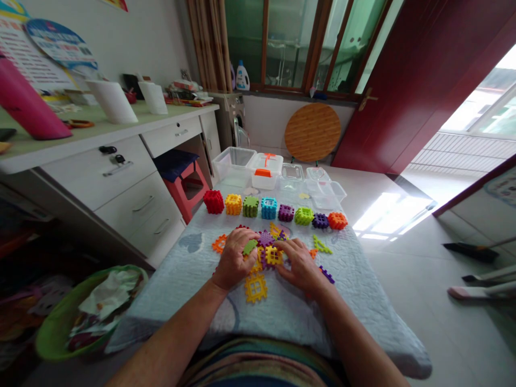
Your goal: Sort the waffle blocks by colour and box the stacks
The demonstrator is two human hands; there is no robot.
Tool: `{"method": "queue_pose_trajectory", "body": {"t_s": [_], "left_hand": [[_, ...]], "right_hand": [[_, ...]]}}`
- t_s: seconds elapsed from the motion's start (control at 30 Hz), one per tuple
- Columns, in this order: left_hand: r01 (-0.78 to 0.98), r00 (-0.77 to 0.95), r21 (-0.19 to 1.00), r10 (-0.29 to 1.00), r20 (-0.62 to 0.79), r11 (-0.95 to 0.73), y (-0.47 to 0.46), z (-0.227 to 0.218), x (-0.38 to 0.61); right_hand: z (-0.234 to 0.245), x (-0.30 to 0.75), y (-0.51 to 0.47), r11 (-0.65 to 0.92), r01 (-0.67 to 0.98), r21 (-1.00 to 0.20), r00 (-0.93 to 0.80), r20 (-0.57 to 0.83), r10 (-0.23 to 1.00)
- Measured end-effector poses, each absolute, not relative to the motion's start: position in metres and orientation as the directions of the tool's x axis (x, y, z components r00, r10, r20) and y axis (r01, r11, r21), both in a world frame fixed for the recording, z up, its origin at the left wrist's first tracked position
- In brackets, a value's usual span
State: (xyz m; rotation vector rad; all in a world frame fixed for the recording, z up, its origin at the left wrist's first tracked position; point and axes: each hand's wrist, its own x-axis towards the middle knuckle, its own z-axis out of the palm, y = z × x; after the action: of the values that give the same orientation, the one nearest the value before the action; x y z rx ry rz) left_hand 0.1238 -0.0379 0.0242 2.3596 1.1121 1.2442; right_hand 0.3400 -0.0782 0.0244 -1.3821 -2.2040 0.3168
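Bench (173, 290), one, covered in pale blue patterned cloth; tiled floor (382, 290), red door (403, 80), brown-framed window (290, 48). Row of eight interlocking blocks (269, 208), red through orange, along the bench's middle; clear plastic containers (237, 157) behind. Wall poster (28, 54) and white-and-blue bottle (242, 76): print too blurred to read.

Green toothed piece (250, 247), one, above the mixed pile; partly covered, its visible part slanting from lower left to upper right. Left hand (234, 259): closed on this piece, thumb below, fingers above. Right hand (298, 260): fingers curved beside a yellow windowed piece (274, 256); cannot tell whether gripping. Yellow square piece (256, 288): flat, nearest the wearer.
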Motion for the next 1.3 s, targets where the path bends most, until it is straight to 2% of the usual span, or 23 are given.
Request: {"method": "queue_pose_trajectory", "body": {"t_s": [0.1, 0.3, 0.43, 0.57, 0.73, 0.87, 1.0, 1.17, 1.3], "left_hand": [[0.501, 0.374, 0.515, 0.710, 0.596, -0.696, -0.038, 0.024, 0.124], [0.499, 0.381, 0.508, 0.704, 0.599, -0.702, -0.038, 0.023, 0.125], [0.511, 0.393, 0.507, 0.713, 0.581, -0.694, -0.037, 0.023, 0.125], [0.536, 0.403, 0.493, 0.721, 0.564, -0.686, -0.036, 0.022, 0.125], [0.562, 0.485, 0.422, 0.697, 0.529, -0.712, -0.040, 0.023, 0.128], [0.556, 0.619, 0.362, 0.664, 0.421, -0.748, -0.046, 0.025, 0.133], [0.546, 0.681, 0.347, 0.645, 0.346, -0.762, -0.048, 0.027, 0.137], [0.528, 0.662, 0.375, 0.646, 0.379, -0.762, -0.048, 0.027, 0.137], [0.612, 0.519, 0.397, 0.726, 0.451, -0.684, -0.042, 0.029, 0.137]], "right_hand": [[0.023, 0.344, -0.078, 0.429, 0.777, -0.461, -0.305, 0.320, 0.897], [0.026, 0.340, -0.079, 0.474, 0.750, -0.461, -0.376, 0.291, 0.880], [0.023, 0.340, -0.078, 0.460, 0.764, -0.453, -0.354, 0.302, 0.885], [0.019, 0.348, -0.077, 0.430, 0.780, -0.456, -0.272, 0.372, 0.888], [0.015, 0.366, -0.074, 0.315, 0.830, -0.461, -0.085, 0.453, 0.887], [0.013, 0.380, -0.074, 0.268, 0.835, -0.481, -0.033, 0.442, 0.897], [0.011, 0.389, -0.073, 0.264, 0.789, -0.555, 0.003, 0.434, 0.901], [0.010, 0.392, -0.069, 0.243, 0.759, -0.604, 0.074, 0.451, 0.890], [0.010, 0.392, -0.068, 0.241, 0.751, -0.614, 0.104, 0.470, 0.877]]}}
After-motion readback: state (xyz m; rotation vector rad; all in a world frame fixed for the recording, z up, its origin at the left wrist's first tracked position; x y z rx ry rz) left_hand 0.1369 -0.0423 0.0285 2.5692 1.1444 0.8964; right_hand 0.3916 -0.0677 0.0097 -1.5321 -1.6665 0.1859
